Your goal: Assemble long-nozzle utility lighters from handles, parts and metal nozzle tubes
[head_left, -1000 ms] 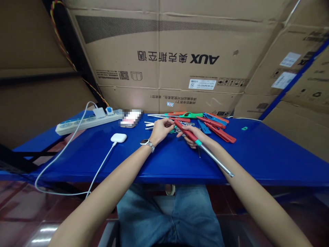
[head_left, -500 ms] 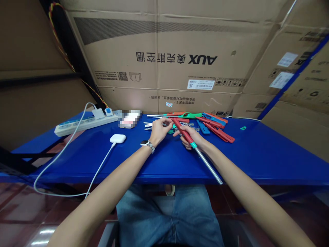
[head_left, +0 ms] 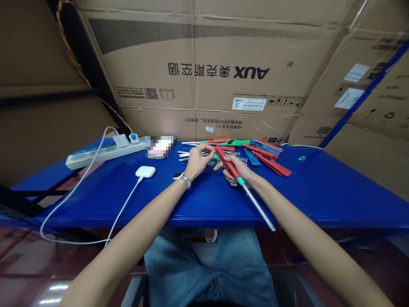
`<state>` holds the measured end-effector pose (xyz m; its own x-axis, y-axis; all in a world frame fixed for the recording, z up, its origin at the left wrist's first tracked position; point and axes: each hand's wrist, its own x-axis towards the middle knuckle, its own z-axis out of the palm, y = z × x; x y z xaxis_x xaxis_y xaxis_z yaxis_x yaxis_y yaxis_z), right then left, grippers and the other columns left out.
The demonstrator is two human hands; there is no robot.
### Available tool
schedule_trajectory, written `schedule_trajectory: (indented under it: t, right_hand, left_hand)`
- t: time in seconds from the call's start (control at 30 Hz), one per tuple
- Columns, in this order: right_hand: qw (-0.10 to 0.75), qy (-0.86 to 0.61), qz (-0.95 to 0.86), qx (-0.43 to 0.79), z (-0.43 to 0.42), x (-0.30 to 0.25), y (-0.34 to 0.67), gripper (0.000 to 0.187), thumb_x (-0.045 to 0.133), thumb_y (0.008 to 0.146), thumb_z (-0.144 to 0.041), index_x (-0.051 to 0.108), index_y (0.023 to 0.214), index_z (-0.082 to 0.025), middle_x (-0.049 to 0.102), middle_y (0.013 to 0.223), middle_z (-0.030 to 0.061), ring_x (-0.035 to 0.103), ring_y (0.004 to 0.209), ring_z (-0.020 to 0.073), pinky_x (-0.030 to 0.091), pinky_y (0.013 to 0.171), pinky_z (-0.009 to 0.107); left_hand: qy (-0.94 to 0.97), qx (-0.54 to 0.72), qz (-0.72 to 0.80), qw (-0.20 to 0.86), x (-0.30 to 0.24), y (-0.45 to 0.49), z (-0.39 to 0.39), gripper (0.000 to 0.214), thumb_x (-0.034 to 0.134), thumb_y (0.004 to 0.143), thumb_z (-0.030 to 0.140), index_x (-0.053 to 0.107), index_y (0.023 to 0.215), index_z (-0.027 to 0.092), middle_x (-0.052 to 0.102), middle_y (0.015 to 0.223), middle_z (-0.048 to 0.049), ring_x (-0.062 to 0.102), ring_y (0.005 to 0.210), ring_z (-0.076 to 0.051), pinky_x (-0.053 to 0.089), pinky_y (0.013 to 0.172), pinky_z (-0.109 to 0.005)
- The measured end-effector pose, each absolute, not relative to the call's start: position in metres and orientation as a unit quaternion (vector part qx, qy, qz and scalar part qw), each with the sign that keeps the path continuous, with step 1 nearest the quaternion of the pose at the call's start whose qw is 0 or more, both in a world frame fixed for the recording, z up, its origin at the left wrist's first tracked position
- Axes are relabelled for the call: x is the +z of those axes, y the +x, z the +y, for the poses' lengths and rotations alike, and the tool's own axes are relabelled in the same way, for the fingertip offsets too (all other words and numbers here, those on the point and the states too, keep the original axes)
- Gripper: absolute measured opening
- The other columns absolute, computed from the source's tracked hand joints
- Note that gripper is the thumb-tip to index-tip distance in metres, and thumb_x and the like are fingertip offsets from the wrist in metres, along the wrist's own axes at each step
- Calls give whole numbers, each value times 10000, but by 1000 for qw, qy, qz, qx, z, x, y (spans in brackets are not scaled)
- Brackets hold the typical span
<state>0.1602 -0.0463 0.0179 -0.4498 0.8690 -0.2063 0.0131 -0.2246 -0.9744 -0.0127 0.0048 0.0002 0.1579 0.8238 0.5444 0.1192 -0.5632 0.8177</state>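
A long-necked lighter with a red handle, green collar and silver tube is in my right hand. My fingers wrap round its handle, and the tube slants down toward me past the table's front edge. At the handle's far end, my left hand has its thumb and fingers pinched together; whatever is between the fingertips is too small to make out. Behind my hands lie several metal lighter tubes with green parts, partly hidden. Red handle shells and a blue shell rest to the right.
Lighters with green and orange handles lie at the back of the blue table. On the left are a power strip, a white case on a cable, and a blurred phone. A large carton stands behind.
Both hands and the lighter hold nearly the same pose. The whole view has shifted very slightly.
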Motion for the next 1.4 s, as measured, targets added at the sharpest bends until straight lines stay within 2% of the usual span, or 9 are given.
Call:
schedule_trajectory:
  t: [0.07,0.23,0.43,0.63,1.0,1.1,1.3,1.4]
  right_hand:
    - [323,-413,-537,661,-46,16,160,470,296,921,-442,631,996,-120,391,323,-61,276,256,126,280,275,216]
    - [336,-408,-546,651,-43,11,158,475,313,911,-467,627,1002,-122,406,332,-60,306,257,123,315,288,212]
    - [327,-389,-551,662,-46,14,157,485,250,910,-449,610,1008,-141,408,323,-62,304,252,134,343,298,221]
    - [306,-396,-553,666,-50,15,156,511,195,897,-449,590,756,-156,409,313,-6,341,263,153,395,330,267]
    - [311,-403,-554,659,-51,15,154,518,159,897,-454,443,522,-237,409,317,17,362,254,143,375,324,264]
    - [309,-412,-558,651,-51,15,154,497,160,895,-434,473,571,-224,422,313,17,365,245,150,365,312,262]
    - [320,-414,-581,624,-49,10,154,424,213,875,-432,553,845,-181,466,328,-15,369,240,170,366,299,254]
    - [319,-418,-593,610,-49,9,154,416,226,865,-442,544,853,-175,475,336,-9,378,249,167,376,303,253]
  left_hand:
    - [667,553,343,362,0,-11,6,224,684,752,344,687,806,127,674,792,-58,608,664,-145,493,456,-207]
    - [616,556,353,433,1,-9,11,218,741,703,325,671,741,122,686,737,-45,597,588,-123,519,469,-220]
    - [634,559,338,413,1,-11,7,227,732,728,330,691,798,118,680,707,-48,620,599,-138,521,456,-214]
    - [692,542,320,352,0,-12,2,274,711,761,342,717,922,120,734,946,-103,687,728,-169,524,453,-191]
    - [672,564,304,371,1,-7,-4,320,725,770,408,732,922,127,750,966,-114,717,717,-189,523,461,-209]
    - [668,561,302,384,2,-8,-2,335,748,745,426,731,898,129,750,927,-104,706,703,-186,522,448,-210]
    - [664,562,304,389,2,-10,-2,358,745,735,466,721,849,127,739,975,-110,683,652,-166,496,405,-207]
    - [663,555,313,393,2,-10,-1,347,749,726,453,704,834,127,735,966,-103,676,622,-156,473,386,-193]
